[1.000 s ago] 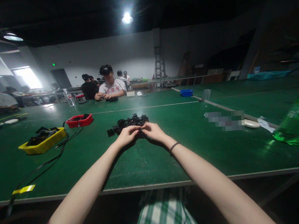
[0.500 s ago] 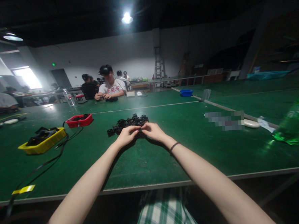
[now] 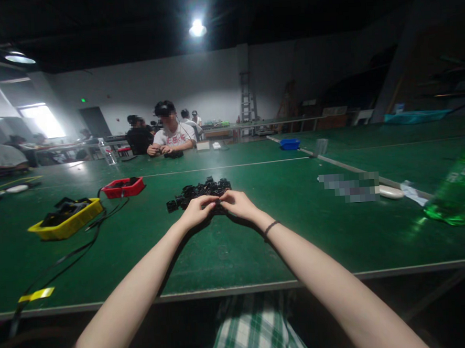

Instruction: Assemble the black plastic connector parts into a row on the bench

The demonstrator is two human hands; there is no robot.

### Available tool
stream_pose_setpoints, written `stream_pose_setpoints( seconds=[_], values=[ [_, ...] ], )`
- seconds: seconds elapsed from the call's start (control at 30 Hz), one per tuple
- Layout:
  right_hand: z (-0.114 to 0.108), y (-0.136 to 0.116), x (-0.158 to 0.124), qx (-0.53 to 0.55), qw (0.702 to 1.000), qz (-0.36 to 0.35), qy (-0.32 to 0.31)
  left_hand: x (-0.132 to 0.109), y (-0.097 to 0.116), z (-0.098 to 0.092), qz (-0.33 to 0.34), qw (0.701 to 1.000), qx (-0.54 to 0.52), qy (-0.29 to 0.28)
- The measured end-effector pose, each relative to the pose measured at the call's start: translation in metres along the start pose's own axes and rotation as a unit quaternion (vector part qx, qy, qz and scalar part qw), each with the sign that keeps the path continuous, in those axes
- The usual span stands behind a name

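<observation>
A heap of small black parts (image 3: 202,189) lies on the green table (image 3: 230,258), straight in front of me. My left hand (image 3: 197,210) and my right hand (image 3: 237,204) meet at the near side of this heap, fingertips almost touching. Between their pinched thumbs and fingers is a small black piece (image 3: 217,202), mostly covered by the fingers; its exact kind cannot be made out. Both hands are closed on it. A single black part (image 3: 172,206) sits at the left end of the heap.
To the left stand a yellow tray (image 3: 68,222) and a red tray (image 3: 125,189), both with black parts, beside a black cable (image 3: 96,235). A green bottle (image 3: 460,191) stands at right, a blue tray (image 3: 289,145) farther back. Across the table sits a person (image 3: 173,138).
</observation>
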State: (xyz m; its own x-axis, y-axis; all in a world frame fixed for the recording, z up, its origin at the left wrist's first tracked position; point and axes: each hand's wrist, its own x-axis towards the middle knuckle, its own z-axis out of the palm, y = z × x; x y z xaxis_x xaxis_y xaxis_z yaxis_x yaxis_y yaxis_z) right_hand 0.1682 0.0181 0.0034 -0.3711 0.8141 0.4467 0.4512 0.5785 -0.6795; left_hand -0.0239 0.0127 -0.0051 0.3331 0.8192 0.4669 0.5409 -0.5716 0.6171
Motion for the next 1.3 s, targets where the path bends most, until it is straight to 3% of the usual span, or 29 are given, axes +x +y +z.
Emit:
stream_pose_setpoints(
  seconds=[1.3],
  values=[
    [0.0011,0.0019,0.0005,-0.016,1.0,-0.003,-0.001,-0.0005,0.0009,-0.0008,0.004,1.0,0.009,-0.006]
  ],
)
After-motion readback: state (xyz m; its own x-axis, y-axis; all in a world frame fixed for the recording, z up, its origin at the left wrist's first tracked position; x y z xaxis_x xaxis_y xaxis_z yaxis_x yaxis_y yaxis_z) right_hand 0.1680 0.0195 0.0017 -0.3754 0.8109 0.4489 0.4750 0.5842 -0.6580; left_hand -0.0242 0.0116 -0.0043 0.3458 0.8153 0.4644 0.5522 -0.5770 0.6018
